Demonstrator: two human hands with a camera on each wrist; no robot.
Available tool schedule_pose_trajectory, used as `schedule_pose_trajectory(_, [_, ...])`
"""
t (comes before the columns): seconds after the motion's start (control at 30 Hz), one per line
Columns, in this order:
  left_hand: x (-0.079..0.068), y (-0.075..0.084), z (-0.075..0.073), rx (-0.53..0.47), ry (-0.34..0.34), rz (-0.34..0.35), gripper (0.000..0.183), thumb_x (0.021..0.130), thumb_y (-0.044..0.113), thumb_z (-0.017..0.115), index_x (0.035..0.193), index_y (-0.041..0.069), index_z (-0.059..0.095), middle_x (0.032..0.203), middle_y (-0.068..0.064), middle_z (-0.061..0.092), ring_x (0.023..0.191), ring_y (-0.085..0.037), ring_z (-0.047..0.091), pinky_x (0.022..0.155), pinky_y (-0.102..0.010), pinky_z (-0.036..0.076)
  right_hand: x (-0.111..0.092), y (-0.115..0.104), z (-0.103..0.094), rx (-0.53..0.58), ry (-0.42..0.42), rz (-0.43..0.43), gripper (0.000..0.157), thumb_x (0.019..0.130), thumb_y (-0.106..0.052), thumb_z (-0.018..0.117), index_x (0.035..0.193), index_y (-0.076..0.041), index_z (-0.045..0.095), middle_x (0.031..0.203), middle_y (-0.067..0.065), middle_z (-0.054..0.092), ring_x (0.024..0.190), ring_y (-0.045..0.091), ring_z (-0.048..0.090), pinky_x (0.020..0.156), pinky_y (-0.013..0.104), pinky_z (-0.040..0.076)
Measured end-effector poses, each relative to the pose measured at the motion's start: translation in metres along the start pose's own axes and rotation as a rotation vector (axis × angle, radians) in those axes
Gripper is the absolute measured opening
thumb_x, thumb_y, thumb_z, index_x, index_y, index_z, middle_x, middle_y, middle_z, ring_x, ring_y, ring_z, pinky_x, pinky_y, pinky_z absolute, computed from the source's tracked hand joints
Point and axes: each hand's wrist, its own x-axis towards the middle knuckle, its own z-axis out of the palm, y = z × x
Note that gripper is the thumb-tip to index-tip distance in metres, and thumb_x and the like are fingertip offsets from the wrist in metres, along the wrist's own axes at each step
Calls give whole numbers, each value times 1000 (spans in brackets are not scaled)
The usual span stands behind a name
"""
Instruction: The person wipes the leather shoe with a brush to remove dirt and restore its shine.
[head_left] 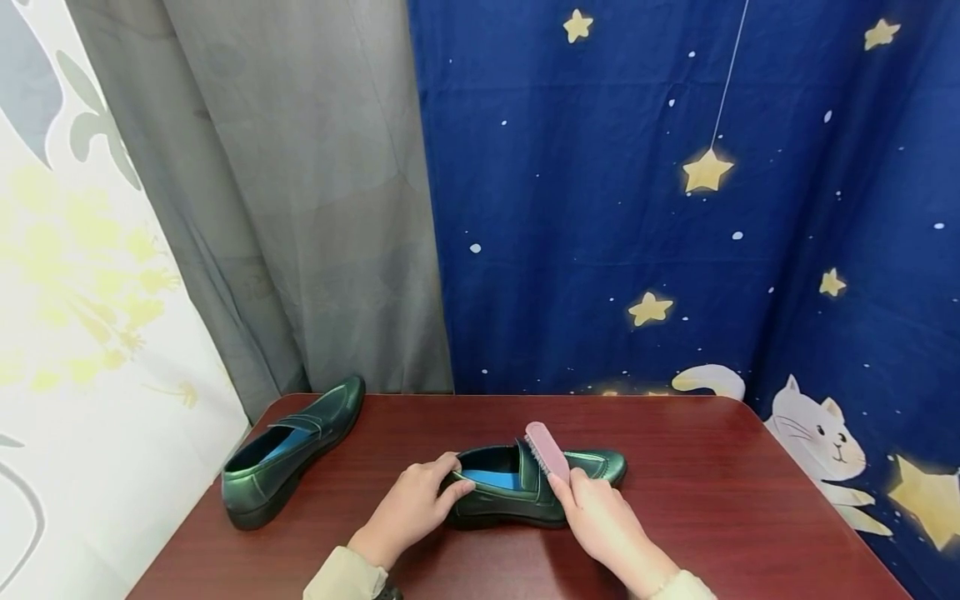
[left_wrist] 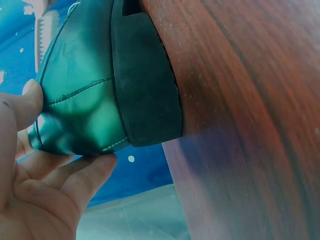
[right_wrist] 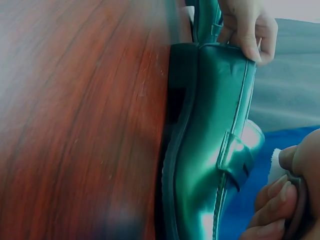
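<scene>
A dark green loafer with a blue insole stands on the table, its toe toward the right. My left hand grips its heel, thumb on the near side of the opening and fingers round the back, as the left wrist view shows on the heel. In my right hand is a pink brush with pale bristles, held by its handle over the strap of the loafer. From the right wrist view, the curled fingers wrap the handle; whether the bristles touch the leather I cannot tell.
A second green loafer stands at the table's left edge, toe pointing to the back. The reddish-brown table ends at a grey curtain and a blue star-patterned curtain.
</scene>
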Motion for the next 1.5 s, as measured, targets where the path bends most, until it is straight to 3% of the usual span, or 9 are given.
schedule_pose_trajectory(0.33, [-1, 1, 0, 0, -6, 2, 27, 100, 49, 58, 101, 22, 59, 64, 16, 45, 58, -1, 44, 61, -21, 40, 2, -4, 13, -12, 5, -63, 40, 106, -44, 46, 82, -13, 52, 60, 1, 45, 57, 17, 51, 54, 38, 39])
schedule_pose_trajectory(0.77, [-1, 2, -2, -11, -23, -16, 26, 100, 50, 56, 101, 24, 58, 65, 16, 46, 59, -1, 45, 61, -21, 40, 4, 5, 13, -74, -1, 19, 49, 106, -53, 40, 85, -12, 56, 68, 6, 58, 64, 25, 62, 54, 45, 43])
schedule_pose_trajectory(1.5, [-1, 2, -2, -9, -8, -8, 24, 101, 46, 59, 103, 23, 59, 65, 16, 47, 59, -1, 45, 62, -22, 41, 1, 28, 14, -52, -3, 52, 50, 105, -56, 41, 79, -16, 55, 69, 6, 61, 61, 26, 61, 53, 45, 43])
